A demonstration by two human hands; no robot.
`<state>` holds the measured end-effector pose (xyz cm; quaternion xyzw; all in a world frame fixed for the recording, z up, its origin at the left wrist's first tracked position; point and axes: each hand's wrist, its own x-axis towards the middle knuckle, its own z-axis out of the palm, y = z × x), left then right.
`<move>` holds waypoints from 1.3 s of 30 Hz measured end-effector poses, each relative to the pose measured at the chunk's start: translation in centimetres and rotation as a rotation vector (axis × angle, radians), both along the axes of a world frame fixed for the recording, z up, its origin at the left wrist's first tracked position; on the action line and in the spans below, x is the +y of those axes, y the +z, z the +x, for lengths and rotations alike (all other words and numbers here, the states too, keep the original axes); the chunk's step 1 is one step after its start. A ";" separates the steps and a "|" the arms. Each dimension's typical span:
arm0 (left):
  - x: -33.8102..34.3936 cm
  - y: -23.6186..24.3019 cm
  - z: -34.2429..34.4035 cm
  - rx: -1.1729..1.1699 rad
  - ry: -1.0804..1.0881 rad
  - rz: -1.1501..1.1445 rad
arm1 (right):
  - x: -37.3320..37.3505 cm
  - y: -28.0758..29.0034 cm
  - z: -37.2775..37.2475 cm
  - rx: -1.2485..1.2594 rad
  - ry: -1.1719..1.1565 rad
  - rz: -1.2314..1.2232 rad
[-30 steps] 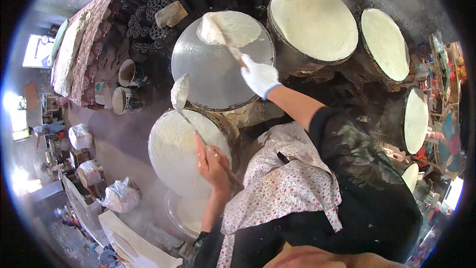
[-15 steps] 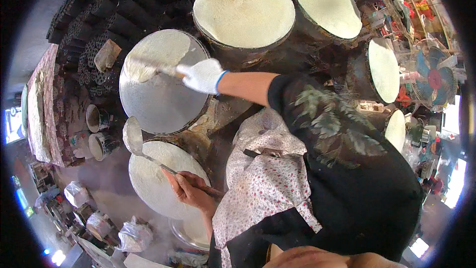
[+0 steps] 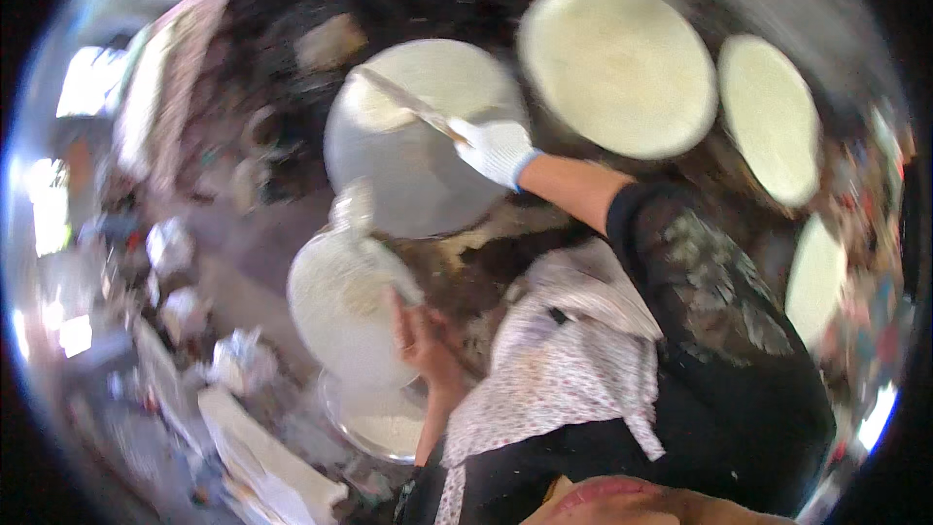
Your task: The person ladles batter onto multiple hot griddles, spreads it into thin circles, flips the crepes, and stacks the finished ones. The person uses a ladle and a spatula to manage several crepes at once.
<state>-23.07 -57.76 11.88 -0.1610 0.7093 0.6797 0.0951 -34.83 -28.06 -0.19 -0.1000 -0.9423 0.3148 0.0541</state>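
Spreader [image 3: 397, 93]: flat and pale, slanting across the far-left part of the griddle [image 3: 423, 194], over pale batter [image 3: 457, 78]. Batter covers the far part of the griddle; near part is bare grey metal. Right hand [image 3: 494, 149], white-gloved, above the griddle's right part, fingers closed round the spreader's handle end; blade points away from it, toward the griddle's far-left rim. Whether the blade touches batter: cannot tell.

Ladle [image 3: 352, 206]: bowl just off the griddle's near-left edge, blurred. Left hand [image 3: 418, 335], bare, well to the near side of the griddle, fingers curled in on the ladle's handle, which is smeared by blur; ladle bowl sits beyond the fingertips, toward the griddle.

Near side of griddle: a pale-coated disc [image 3: 335, 282] under ladle and left hand, then a bowl [image 3: 384, 428] with pale contents. Right of griddle: a large coated disc [image 3: 617, 68], two more [image 3: 768, 117] farther right. Far-left of griddle: a block [image 3: 330, 42]. Near-right of griddle: flowered apron [image 3: 564, 360]. Well off to near-left: white bag [image 3: 241, 360].
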 end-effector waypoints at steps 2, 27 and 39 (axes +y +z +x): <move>0.6 0.1 0.4 0.064 -0.177 0.171 | -0.1 0.6 -1.2 0.058 0.128 -0.117; 6.4 -1.1 3.2 -0.025 0.143 0.139 | 7.0 0.3 -3.2 -0.252 0.388 -0.399; 7.1 -1.0 4.0 -0.065 0.129 0.074 | 7.3 1.2 -3.9 -0.270 0.311 -0.548</move>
